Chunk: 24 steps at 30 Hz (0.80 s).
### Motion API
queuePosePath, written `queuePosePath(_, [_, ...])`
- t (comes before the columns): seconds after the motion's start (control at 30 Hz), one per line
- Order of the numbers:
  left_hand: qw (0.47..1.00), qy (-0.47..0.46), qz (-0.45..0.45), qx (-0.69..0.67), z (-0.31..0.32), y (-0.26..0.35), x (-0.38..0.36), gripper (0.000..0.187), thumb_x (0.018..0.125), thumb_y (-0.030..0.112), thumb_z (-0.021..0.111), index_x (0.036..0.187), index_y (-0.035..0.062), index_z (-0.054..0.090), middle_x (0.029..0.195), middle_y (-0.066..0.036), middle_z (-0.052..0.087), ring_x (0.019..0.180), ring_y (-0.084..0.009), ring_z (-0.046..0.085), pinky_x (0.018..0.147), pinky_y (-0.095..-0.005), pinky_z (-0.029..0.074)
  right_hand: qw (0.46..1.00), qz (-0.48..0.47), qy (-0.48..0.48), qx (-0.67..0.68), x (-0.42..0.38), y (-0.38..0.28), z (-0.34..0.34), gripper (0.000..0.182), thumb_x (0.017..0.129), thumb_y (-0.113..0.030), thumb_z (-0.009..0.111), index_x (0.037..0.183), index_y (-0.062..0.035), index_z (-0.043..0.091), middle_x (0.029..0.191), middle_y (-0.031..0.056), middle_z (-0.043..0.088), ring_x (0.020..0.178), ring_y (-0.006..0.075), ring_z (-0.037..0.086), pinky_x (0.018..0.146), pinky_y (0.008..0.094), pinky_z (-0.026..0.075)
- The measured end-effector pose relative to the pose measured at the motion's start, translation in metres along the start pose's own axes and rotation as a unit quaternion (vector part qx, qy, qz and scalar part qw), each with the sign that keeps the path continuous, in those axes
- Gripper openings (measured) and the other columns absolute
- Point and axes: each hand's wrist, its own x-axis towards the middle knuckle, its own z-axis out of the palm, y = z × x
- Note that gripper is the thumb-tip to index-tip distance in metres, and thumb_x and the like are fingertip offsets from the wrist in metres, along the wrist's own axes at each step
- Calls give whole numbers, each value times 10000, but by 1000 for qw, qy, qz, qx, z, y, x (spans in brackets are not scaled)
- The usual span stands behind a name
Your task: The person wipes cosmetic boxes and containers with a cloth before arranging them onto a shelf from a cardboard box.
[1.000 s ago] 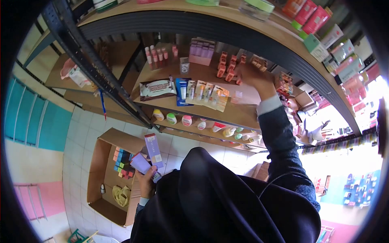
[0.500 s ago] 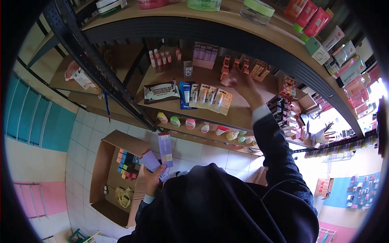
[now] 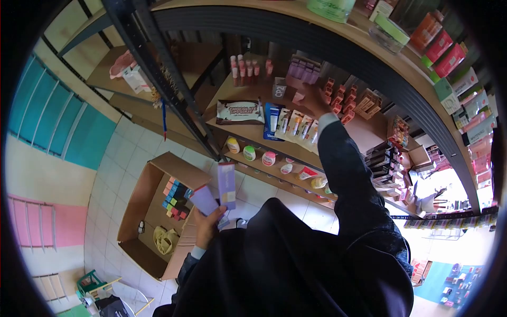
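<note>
My left hand [image 3: 207, 224] is closed on a purple carton [image 3: 205, 199], low in front of the shelf. A long purple panel with print [image 3: 227, 185] stands up beside it. On the shelf, my right hand [image 3: 317, 101] reaches to the front of a display box of purple tubes [image 3: 303, 72]. A pale pink piece [image 3: 299, 97] shows at its fingertips; the fingers are small and blurred, so I cannot tell their grip. Small orange-pink boxes [image 3: 343, 100] stand in rows right of this hand. Below it lie carded lip balms [image 3: 296, 127] and a blue pack [image 3: 272, 121].
A chocolate-coloured pack [image 3: 240, 112], pink tubes [image 3: 245, 68] and a grey CP2 box [image 3: 279, 89] share the shelf. A black shelf beam [image 3: 253, 29] runs above my right arm. On the tiled floor stands an open cardboard box [image 3: 132, 224] containing coloured small boxes.
My right hand has moved left along the shelf, from the orange-pink boxes to the purple tube display. My left hand still holds the purple carton. The view has shifted.
</note>
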Motion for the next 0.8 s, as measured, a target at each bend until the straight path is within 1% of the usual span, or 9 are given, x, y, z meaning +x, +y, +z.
queuePosePath(0.1, [999,-34,-9,-16,15,0,9,407,653,2,713,988,15,484,827,-54,570,703,-154,586,637,-272,482,985,67,52,153,-21,-52,-52,371,713,-220,664,1036,-61,575,1031,158,600,884,279,604,724,347,495])
queuePosePath(0.17, [997,-72,-6,-33,25,-8,20,386,663,-3,708,983,16,493,820,-51,574,698,-148,588,638,-270,485,899,10,-108,424,-64,-81,-76,462,726,-264,671,1115,-60,526,1031,148,599,881,237,603,731,331,490])
queuePosePath(0.23, [990,-133,-5,-52,40,-11,24,366,673,-9,702,977,17,501,813,-47,579,692,-142,590,638,-267,488,757,119,-317,559,-115,-120,-97,457,746,-257,675,1130,-66,519,1013,120,600,877,198,588,749,321,480])
queuePosePath(0.3, [982,-182,13,-55,59,-12,23,345,671,-3,708,961,19,522,808,-49,589,699,-133,590,640,-266,490,790,26,-252,559,-153,-150,-108,484,748,-272,685,1133,-40,506,983,110,598,866,180,580,758,304,470])
queuePosePath(0.4, [979,-202,-19,14,79,-20,20,322,684,14,708,954,21,532,820,-52,596,719,-124,587,639,-257,484,852,51,-166,493,-200,-140,-71,510,730,-247,703,1123,0,493,987,129,596,883,183,577,778,302,463])
queuePosePath(0.47, [977,-211,-30,20,85,-32,20,316,691,26,708,956,23,534,824,-53,597,719,-119,583,636,-251,480,814,152,-63,557,-213,-125,-71,482,715,-211,711,1074,33,501,937,141,605,858,208,596,759,313,473])
queuePosePath(0.6, [974,-222,-46,7,82,-45,18,286,718,55,706,944,26,533,821,-52,594,701,-118,573,629,-244,470,856,297,148,396,-201,-23,-60,429,701,-159,707,1055,-25,503,904,134,634,821,215,633,704,339,492])
queuePosePath(0.67, [972,-229,-47,1,80,-47,15,282,718,56,707,936,27,531,819,-53,593,698,-121,572,631,-247,470,887,318,154,297,-195,34,-39,436,718,-117,667,1101,-48,470,930,166,626,862,275,627,716,363,492])
queuePosePath(0.8, [978,-198,-68,21,72,-47,8,290,710,34,709,930,37,519,818,-54,592,700,-134,578,642,-258,474,916,313,136,213,-175,77,-33,384,746,-109,640,1080,-19,473,959,182,613,905,314,604,740,360,482])
